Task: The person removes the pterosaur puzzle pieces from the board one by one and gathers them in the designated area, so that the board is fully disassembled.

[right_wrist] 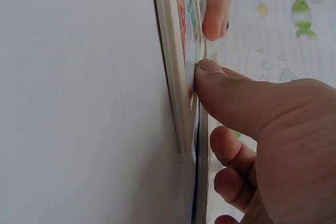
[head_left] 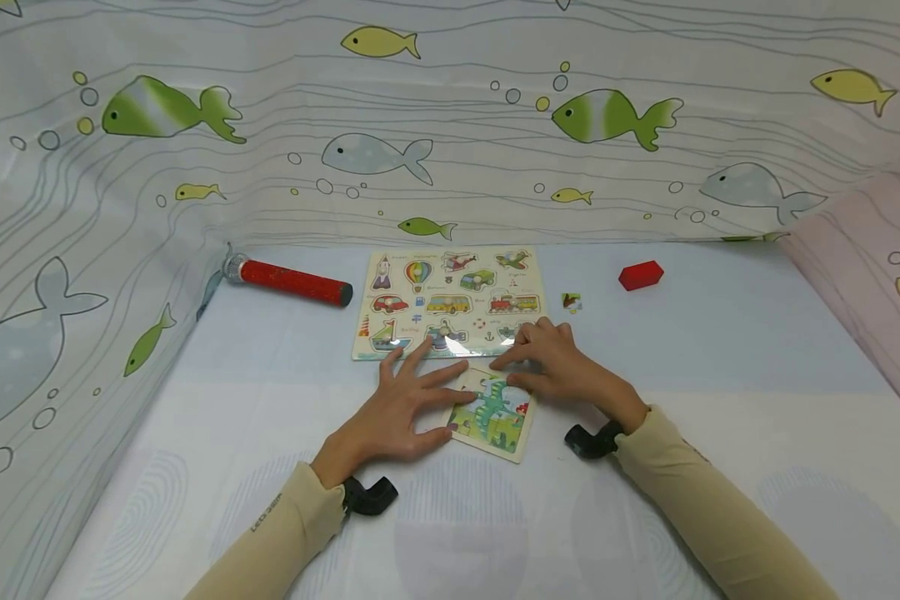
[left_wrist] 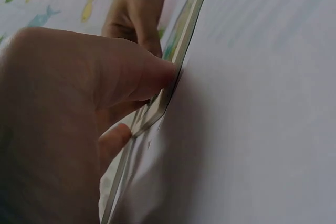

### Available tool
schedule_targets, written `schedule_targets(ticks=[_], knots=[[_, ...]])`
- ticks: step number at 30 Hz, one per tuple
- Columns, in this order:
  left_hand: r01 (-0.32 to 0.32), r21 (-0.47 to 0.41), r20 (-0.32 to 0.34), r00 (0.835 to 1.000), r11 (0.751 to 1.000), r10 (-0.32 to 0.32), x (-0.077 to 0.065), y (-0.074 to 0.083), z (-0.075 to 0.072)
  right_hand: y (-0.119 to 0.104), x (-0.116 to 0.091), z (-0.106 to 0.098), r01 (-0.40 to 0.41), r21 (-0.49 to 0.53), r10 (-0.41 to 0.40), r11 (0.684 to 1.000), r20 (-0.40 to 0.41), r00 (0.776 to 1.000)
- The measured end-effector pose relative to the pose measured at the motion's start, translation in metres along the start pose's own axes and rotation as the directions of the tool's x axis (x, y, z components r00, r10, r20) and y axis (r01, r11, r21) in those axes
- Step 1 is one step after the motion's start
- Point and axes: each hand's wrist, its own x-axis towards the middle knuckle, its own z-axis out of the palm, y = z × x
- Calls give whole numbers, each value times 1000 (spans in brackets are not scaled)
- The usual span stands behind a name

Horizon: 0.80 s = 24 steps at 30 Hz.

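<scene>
A small square jigsaw puzzle [head_left: 491,412] with a green dinosaur picture in a pale wooden frame lies on the table. My left hand [head_left: 401,408] spreads its fingers over the puzzle's left side. Its thumb [left_wrist: 157,74] rests against the frame's edge. At the puzzle's far right corner is my right hand [head_left: 562,362], its thumb [right_wrist: 226,90] touching the picture and its index finger bent beside it. The other fingers curl in. I cannot tell whether a piece sits between that thumb and finger. A loose puzzle piece [head_left: 572,302] lies beyond the right hand.
Just behind the small puzzle lies a larger wooden vehicle puzzle board [head_left: 480,300]. A red cylinder with a dark end [head_left: 292,282] lies at the back left, and a red block [head_left: 641,275] at the back right. Fish-patterned cloth [head_left: 487,125] stands behind the table.
</scene>
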Motion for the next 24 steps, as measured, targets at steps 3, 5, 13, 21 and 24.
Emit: schedule_targets(ticks=[3, 5, 13, 21, 24], knots=[[-1, 2, 13, 1000, 1000, 1, 0, 0, 0, 0, 0, 1, 8, -5, -8, 1000, -3, 1000], [2, 8, 20, 1000, 1000, -2, 0, 0, 0, -1, 0, 2, 9, 7, -9, 1000, -4, 1000], [13, 20, 11, 1000, 1000, -13, 1, 2, 0, -6, 1, 5, 24, 12, -24, 1000, -1, 1000], [15, 48, -4, 1000, 999, -14, 3, 2, 1, -9, 3, 13, 53, 9, -53, 999, -41, 998], [9, 61, 0, 1000, 998, -9, 3, 2, 1, -10, 5, 16, 66, 37, -64, 997, -56, 996]])
